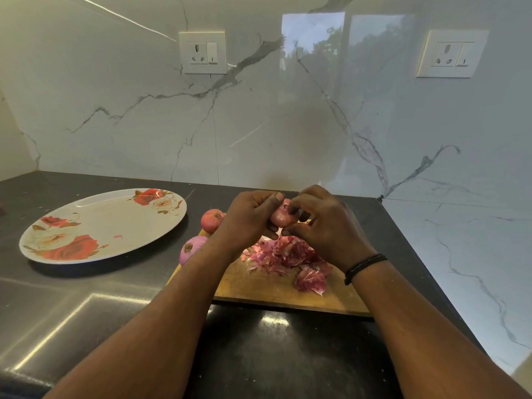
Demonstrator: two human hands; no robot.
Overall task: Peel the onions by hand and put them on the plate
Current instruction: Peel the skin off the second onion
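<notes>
My left hand (pixel 247 217) grips a small red onion (pixel 281 216) above the wooden cutting board (pixel 276 292). My right hand (pixel 325 226) pinches the onion's top with its fingertips. A pile of purple onion skins (pixel 290 257) lies on the board under my hands. Left of my left wrist, an unpeeled reddish onion (pixel 211 220) and a paler purple onion (pixel 191 249) sit at the board's left edge. The white plate with red roses (pixel 100 226) lies further left on the dark counter, with only a tiny skin scrap on it.
The dark counter (pixel 86 306) meets a white marble wall behind and on the right. Two wall sockets (pixel 202 52) (pixel 452 54) sit high on the back wall. A black band circles my right wrist (pixel 364 266).
</notes>
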